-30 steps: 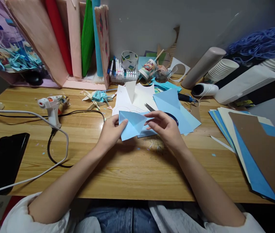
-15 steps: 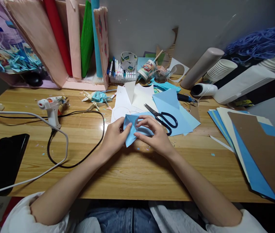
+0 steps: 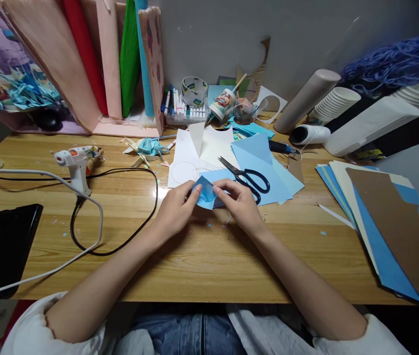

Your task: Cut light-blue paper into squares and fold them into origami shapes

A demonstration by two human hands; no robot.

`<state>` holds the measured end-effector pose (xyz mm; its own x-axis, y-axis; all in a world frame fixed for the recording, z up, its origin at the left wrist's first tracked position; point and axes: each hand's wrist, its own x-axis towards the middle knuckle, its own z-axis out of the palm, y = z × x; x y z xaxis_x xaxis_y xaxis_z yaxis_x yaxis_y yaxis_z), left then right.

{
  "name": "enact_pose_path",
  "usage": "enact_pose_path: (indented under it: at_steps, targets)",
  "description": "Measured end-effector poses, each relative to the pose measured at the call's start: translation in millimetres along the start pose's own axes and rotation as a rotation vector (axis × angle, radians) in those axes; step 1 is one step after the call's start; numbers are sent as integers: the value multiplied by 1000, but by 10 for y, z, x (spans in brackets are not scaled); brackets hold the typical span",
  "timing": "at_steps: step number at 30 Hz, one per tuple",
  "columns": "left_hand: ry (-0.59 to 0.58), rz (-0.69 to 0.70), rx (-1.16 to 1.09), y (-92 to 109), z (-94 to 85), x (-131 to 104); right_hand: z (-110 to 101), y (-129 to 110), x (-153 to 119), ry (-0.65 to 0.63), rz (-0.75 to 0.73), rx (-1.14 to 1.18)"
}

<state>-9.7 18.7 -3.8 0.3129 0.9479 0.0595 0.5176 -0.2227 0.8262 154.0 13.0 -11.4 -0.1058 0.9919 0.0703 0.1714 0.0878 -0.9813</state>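
A small folded piece of blue paper (image 3: 206,194) is held up between both hands above the wooden table. My left hand (image 3: 176,207) pinches its left edge with the thumb on the near face. At the upper right edge, my right hand (image 3: 239,203) grips the same piece between thumb and fingers. Just behind the hands lie black-handled scissors (image 3: 248,178), resting on blue paper sheets (image 3: 281,180). White paper (image 3: 183,155) with drawn circles is spread beyond the held piece.
On the left stand a glue gun (image 3: 78,167) with looping cables and a black phone (image 3: 6,246). A stack of coloured card (image 3: 390,222) is at the right. Markers (image 3: 185,106), a tape roll (image 3: 194,90) and paper cups (image 3: 338,106) line the back.
The blue paper has been turned, so a more compact face shows now. My right fingers have closed from a loose curl onto its right edge.
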Motion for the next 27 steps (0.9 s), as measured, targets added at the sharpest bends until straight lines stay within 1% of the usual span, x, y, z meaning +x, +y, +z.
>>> enact_pose_path:
  at_steps: [3,6,8,11,13,16,20,23,25,27]
  targets:
    - [-44,-5,9,28,-8,-1,-19,23,23,27,110,52]
    - [-92,-18,12,6,10,1,-38,33,46,56,175,92]
    - [-83,-6,15,-32,34,6,-46,34,56,53,206,142]
    - [-39,31,-14,-84,65,11,-50,31,60,18,230,207]
    - [-42,30,-58,-93,73,10,-50,30,60,7,229,201]
    - [-88,-6,-151,-78,75,6,-47,34,59,17,200,157]
    - [-125,-67,-340,-55,68,15,-38,20,48,45,142,103]
    - [-137,-126,-466,-52,50,32,-39,-16,35,2,91,82]
    - [-151,-173,-521,-50,36,42,-46,-37,29,-46,67,84]
    - [-168,-206,-557,-49,28,47,-55,-46,29,-65,60,91]
